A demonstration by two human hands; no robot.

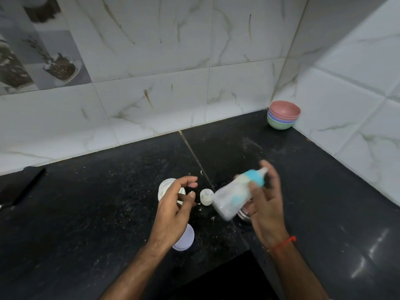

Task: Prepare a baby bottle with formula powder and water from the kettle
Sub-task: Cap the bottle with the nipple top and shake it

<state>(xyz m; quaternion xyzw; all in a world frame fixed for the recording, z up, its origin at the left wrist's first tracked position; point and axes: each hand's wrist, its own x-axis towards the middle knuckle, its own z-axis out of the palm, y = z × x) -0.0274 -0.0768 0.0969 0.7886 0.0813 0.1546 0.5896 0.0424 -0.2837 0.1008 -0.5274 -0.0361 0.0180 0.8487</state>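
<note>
My right hand (267,204) grips a baby bottle (232,199) with a blue collar and pale teat; the bottle is tilted, teat up to the right, blurred by motion, with whitish contents. My left hand (175,210) hovers empty with fingers apart over an open white formula jar (165,187). The jar's pale lid (186,239) lies on the counter under my left wrist. A small clear bottle cap (206,197) sits between my hands. A metal vessel (244,212) is mostly hidden behind the bottle and my right hand. No kettle shows.
The black stone counter (108,213) is speckled with spilled powder. Stacked pink, blue and green bowls (283,115) stand in the far right corner. A dark flat object (19,189) lies at the left edge. Tiled walls close the back and right.
</note>
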